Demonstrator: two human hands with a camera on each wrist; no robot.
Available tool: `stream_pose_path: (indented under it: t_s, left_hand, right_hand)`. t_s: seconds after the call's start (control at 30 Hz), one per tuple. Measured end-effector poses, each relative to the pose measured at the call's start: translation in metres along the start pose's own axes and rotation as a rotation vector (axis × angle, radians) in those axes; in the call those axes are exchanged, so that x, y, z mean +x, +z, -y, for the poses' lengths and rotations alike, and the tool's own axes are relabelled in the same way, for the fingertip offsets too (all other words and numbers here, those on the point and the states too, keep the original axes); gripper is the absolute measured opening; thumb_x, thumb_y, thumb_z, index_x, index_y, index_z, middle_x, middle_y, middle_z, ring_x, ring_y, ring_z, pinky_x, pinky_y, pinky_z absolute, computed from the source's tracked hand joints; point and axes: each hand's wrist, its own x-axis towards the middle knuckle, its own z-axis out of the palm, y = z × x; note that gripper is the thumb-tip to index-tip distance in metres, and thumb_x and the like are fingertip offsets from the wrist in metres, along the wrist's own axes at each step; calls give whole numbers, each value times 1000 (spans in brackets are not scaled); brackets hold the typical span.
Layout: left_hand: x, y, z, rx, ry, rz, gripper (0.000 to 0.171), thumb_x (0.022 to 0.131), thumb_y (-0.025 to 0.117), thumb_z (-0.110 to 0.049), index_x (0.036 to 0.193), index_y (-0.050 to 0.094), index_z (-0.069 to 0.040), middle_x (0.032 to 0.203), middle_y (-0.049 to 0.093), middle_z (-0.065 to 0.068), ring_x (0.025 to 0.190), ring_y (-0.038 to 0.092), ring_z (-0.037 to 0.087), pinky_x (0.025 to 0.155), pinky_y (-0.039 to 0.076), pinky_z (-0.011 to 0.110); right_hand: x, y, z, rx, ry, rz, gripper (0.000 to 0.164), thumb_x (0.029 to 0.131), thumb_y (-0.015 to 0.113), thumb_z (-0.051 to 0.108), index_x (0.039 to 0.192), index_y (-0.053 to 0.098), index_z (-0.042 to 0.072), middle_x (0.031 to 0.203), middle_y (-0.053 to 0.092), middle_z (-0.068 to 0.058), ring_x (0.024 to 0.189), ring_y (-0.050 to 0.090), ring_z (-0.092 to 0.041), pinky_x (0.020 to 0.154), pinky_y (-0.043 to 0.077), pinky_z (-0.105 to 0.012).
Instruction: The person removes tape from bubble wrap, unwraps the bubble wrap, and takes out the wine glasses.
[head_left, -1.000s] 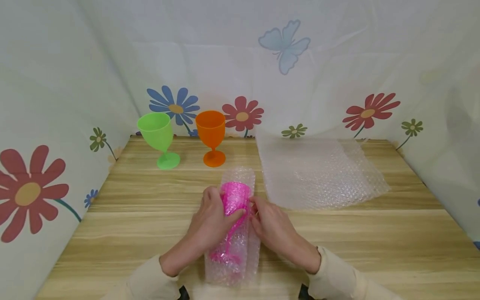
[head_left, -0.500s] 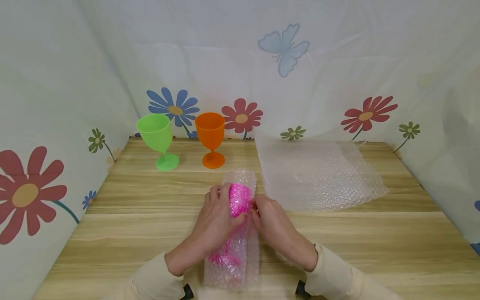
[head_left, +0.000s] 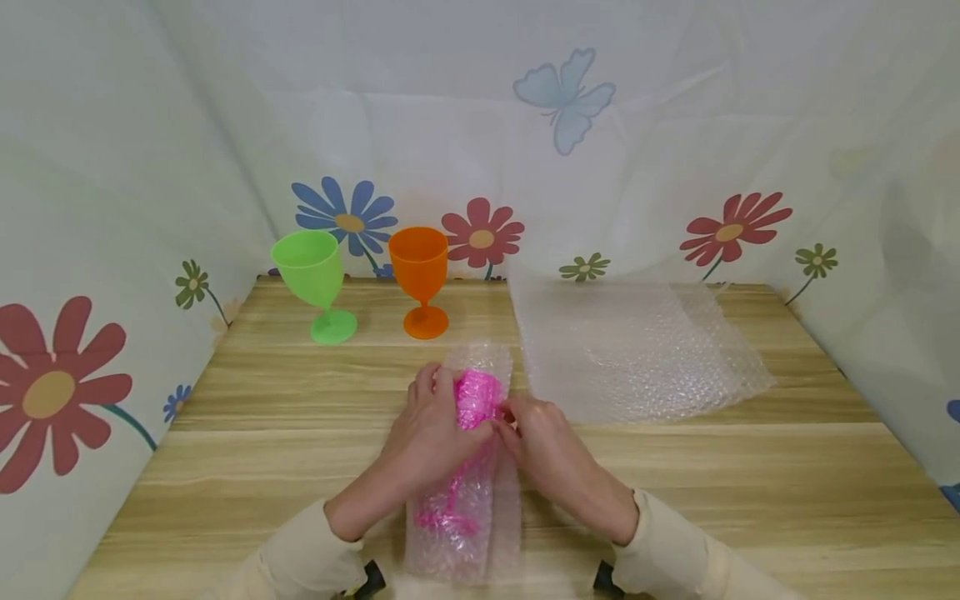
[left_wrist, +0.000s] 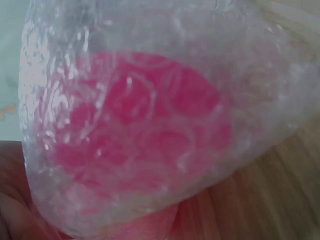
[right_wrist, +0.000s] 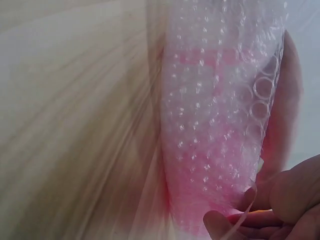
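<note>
A pink goblet (head_left: 477,396) lies wrapped in clear bubble wrap (head_left: 450,557) on the table in front of me, bowl pointing away. My left hand (head_left: 427,433) grips the roll from its left side, thumb across the top near the bowl. At the right edge, my right hand (head_left: 551,450) pinches the bubble wrap's edge between thumb and fingers, close to the left thumb tip. The left wrist view shows the round pink foot (left_wrist: 150,115) through the bubbles. In the right wrist view, a thin clear edge (right_wrist: 245,212) runs between the right hand's fingertips.
Behind the roll, a green goblet (head_left: 311,271) and an orange goblet (head_left: 420,267) stand upright at the back left. Flat bubble wrap (head_left: 637,358) lies at the back right of the wooden table (head_left: 712,492). A flower-printed cloth (head_left: 420,108) encloses the back and sides.
The left fingers have shifted over the roll's left side and the left thumb has moved right, toward the right fingertips. The right hand stays at the wrap's right edge.
</note>
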Motion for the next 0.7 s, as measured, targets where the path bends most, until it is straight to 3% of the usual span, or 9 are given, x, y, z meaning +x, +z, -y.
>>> stream_pose_path:
  t_s: [0.23,0.47,0.7]
  left_hand:
    - [0,-4,1,-16,15,28,65,74,75,-40,120,39,-12,113,39,5,93,40,18,67,41,26]
    - [2,-8,3,-43,-24,68,74,68,80,-45,120,38,-13,111,42,2,96,41,18,68,45,27]
    - [1,-7,5,-33,12,66,76,65,82,-45,118,38,-12,110,42,5,95,41,20,64,42,27]
  right_hand:
    - [1,2,0,-24,5,-7,9,89,59,6,86,67,6,74,63,0,59,54,-4,52,45,-14]
    - [-2,4,1,-43,-28,-70,5,86,61,7,84,65,8,73,60,3,61,52,-5,53,45,-16]
    - [-2,4,4,-131,-106,-124,4,86,64,7,88,67,6,74,61,2,65,57,-8,57,48,-20]
